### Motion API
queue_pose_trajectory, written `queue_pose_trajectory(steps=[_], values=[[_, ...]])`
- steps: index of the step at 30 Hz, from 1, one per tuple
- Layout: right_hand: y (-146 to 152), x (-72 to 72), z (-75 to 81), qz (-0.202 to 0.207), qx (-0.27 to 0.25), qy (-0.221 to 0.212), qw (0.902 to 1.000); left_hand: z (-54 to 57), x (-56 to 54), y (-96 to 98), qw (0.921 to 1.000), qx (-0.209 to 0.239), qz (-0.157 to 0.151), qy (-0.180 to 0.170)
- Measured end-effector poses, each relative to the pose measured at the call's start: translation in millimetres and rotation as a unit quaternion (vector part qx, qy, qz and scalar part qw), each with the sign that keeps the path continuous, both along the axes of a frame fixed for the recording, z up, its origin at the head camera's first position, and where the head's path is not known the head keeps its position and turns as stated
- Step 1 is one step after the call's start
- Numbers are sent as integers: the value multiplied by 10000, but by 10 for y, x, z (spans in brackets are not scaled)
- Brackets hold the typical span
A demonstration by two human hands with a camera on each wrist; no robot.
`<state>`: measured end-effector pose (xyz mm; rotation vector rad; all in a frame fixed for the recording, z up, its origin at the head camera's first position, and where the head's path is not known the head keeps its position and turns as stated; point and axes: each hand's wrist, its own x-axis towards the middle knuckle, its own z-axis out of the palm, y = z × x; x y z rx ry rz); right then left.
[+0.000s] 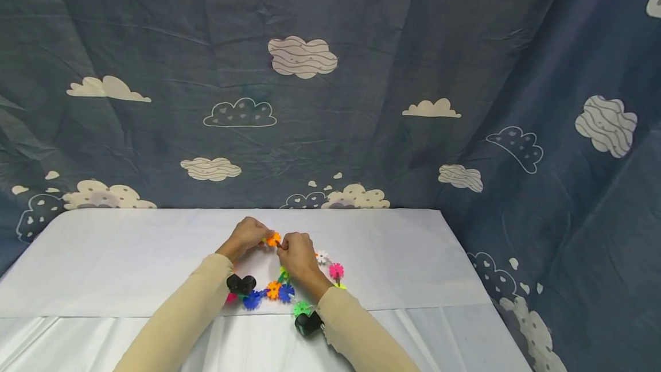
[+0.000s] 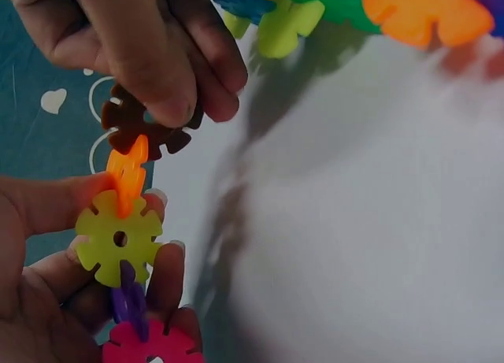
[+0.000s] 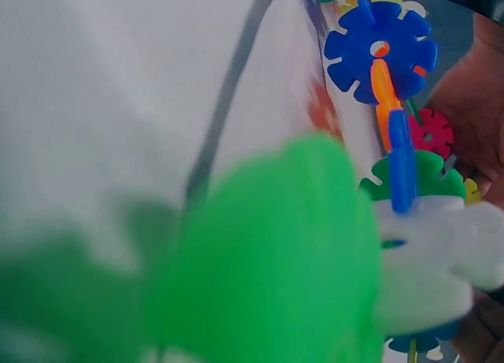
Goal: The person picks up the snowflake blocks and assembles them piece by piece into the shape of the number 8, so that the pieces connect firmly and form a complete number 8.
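Notched plastic flower discs are linked into a colourful chain. My left hand (image 1: 248, 236) pinches an orange disc (image 2: 127, 174) between thumb and fingers; a yellow disc (image 2: 120, 238), a purple disc (image 2: 130, 308) and a pink disc (image 2: 153, 346) follow along the fingers. Opposite, my right hand (image 1: 298, 256) pinches a brown disc (image 2: 150, 128), whose edge meets the orange disc's rim. Whether their slots are fully engaged I cannot tell. In the right wrist view, a blurred green disc (image 3: 276, 253) hides much, beside a white disc (image 3: 429, 261) and a blue disc (image 3: 380, 52).
More of the chain curves over the white table (image 1: 129, 263), with a pink disc (image 1: 336, 270) right of the right hand and an orange disc (image 1: 273, 290) nearer the front. Behind stands a dark cloud-patterned curtain (image 1: 361, 148). Black cameras sit on both wrists.
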<state>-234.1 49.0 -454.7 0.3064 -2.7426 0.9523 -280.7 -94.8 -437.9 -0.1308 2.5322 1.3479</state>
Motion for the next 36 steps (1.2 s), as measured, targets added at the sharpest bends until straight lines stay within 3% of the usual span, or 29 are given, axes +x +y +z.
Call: queue_pose_trajectory(steps=[7, 10, 14, 17, 21, 27, 32, 36], values=[[205, 36, 143, 317, -275, -949, 9946, -57, -14, -32, 9994, 38, -9, -340], [425, 114, 230, 283, -264, -1050, 9937, -71, -20, -38, 9990, 65, -50, -439], [744, 282, 250, -286, 174, -1344, 9904, -73, -31, -33, 9988, 44, -61, -481], [903, 415, 184, -767, 663, -1821, 9780, -68, -38, -39, 9988, 10, -48, -480], [984, 478, 69, -901, 1013, -1964, 9711, -61, -43, -46, 9988, -4, -38, -495], [1021, 212, 18, -587, 974, -1489, 9823, 0, 3, -117, 9986, 97, -53, -519], [1065, -186, 82, -213, 1020, -1381, 9849, 7, 114, -200, 9962, 520, -64, -694], [1057, -527, 155, 332, 1078, -1293, 9852, -17, 223, -242, 9933, 819, -190, -792]])
